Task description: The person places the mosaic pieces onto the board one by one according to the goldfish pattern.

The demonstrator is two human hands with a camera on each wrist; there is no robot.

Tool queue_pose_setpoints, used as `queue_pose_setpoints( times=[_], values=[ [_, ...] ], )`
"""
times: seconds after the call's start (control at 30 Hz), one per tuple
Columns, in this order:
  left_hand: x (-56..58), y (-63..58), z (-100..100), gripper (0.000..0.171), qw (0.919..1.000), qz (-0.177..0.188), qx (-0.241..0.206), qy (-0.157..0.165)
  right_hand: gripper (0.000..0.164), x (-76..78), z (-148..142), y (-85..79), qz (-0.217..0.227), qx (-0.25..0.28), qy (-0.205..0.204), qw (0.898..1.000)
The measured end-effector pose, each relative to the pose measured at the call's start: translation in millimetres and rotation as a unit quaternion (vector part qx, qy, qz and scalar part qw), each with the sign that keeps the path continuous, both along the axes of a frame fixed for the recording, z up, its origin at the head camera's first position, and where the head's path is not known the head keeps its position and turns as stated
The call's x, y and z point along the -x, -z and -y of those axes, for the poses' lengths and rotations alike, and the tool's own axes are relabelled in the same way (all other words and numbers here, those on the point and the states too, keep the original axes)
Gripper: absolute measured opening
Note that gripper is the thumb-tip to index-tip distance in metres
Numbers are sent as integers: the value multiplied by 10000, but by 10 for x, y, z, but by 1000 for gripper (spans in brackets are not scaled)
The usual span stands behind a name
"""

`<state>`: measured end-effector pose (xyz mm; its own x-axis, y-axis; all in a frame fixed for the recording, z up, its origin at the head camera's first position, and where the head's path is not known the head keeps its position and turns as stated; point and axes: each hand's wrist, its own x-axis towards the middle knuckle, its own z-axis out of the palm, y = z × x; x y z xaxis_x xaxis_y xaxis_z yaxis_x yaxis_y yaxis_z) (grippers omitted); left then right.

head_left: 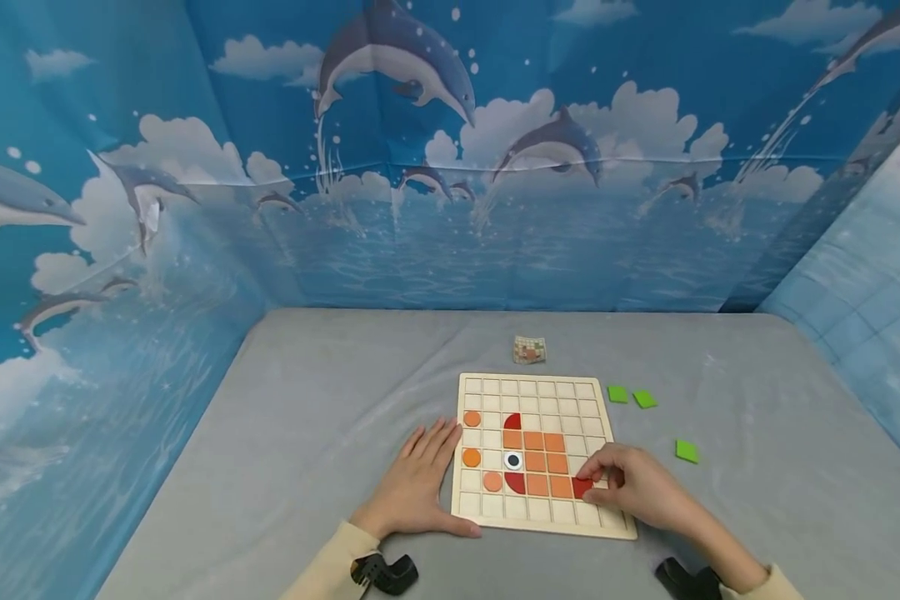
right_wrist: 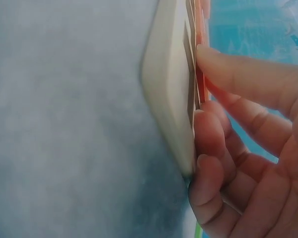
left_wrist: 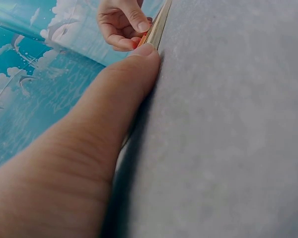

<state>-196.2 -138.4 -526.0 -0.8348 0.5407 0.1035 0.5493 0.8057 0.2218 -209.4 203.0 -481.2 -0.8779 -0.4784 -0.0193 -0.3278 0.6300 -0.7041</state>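
Observation:
A wooden grid board (head_left: 525,524) lies on the grey cloth in the head view. My left hand (head_left: 414,483) rests flat at its left edge, fingers straight, the thumb along the near edge. On the board's right part my right hand (head_left: 633,483) pinches a red tile (head_left: 581,487) between thumb and fingers, at the end of a row of orange square tiles (head_left: 548,485). In the right wrist view the red tile (right_wrist: 200,82) shows edge-on, partly behind the thumb. Round orange discs (head_left: 471,457), red quarter-circle tiles (head_left: 515,483) and an eye disc (head_left: 513,461) sit in other cells.
Three green square tiles (head_left: 687,452) lie on the cloth right of the board. A small patterned card (head_left: 529,350) lies beyond its far edge. Dolphin-printed curtains (head_left: 450,242) stand behind and at both sides of the grey surface (head_left: 330,375).

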Motion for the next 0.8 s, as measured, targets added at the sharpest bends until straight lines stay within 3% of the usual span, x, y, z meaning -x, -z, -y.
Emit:
queue_pose_setpoints(
  times=[0.47, 0.63, 0.8],
  values=[
    [22, 27, -60, 129, 9999, -58, -40, -88, 21, -18, -8, -49, -326, -213, 105, 9992],
    [19, 30, -41, 129, 9999, -42, -51, -98, 21, -20, 19, -50, -309, -495, 143, 9982],
    [8, 23, -36, 128, 10000, -21, -48, -61, 22, -45, 3, -37, -275, -435, 99, 9986]
  ],
)
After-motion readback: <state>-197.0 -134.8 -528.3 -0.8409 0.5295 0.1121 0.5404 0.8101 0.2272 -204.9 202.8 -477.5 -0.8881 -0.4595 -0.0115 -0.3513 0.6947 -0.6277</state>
